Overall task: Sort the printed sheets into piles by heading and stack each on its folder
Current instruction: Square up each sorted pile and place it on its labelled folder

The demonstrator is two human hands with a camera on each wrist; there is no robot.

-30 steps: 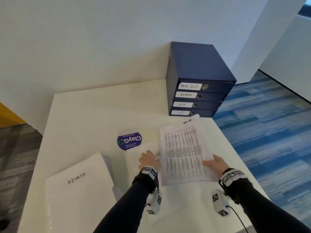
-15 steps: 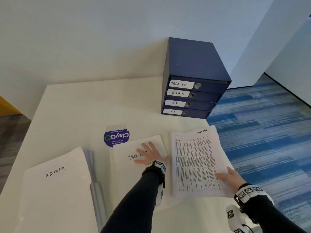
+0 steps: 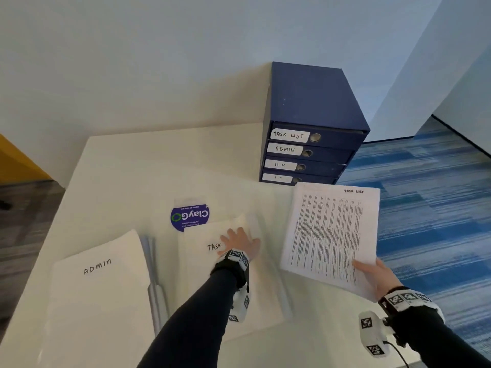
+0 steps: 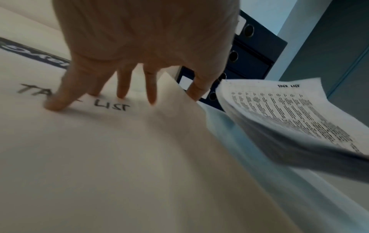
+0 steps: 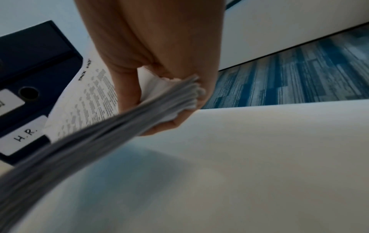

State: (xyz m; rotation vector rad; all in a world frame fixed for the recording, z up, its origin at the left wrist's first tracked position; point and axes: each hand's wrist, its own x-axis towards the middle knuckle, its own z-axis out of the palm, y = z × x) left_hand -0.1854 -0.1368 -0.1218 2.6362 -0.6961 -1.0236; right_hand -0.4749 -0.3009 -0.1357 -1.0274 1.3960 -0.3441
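My right hand [image 3: 372, 272] [image 5: 159, 100] grips the near right corner of a stack of printed sheets [image 3: 329, 237] [image 4: 289, 119] [image 5: 85, 123] headed TASK LIST, held just above the table's right side. My left hand [image 3: 239, 241] [image 4: 123, 88] lies flat, fingers spread, on the white folder [image 3: 231, 288] [image 4: 119, 157] handwritten TASK LIST in the middle of the table. Its far right corner lifts slightly near my fingers. A second white folder [image 3: 98, 301] marked ADMIN lies at the left, with blue-edged sheets under it.
A dark blue drawer box [image 3: 310, 128] [image 4: 251, 52] [image 5: 30, 75] labelled TASK LIST, ADMIN, HR, IT stands at the table's far right. A round blue ClayGo sticker [image 3: 190, 216] lies behind the middle folder. The white table [image 3: 132, 176] ends at right over blue carpet [image 3: 435, 208].
My right hand has carried the TASK LIST sheets rightward, off the middle folder. My left hand has stayed flat on that folder, now uncovered.
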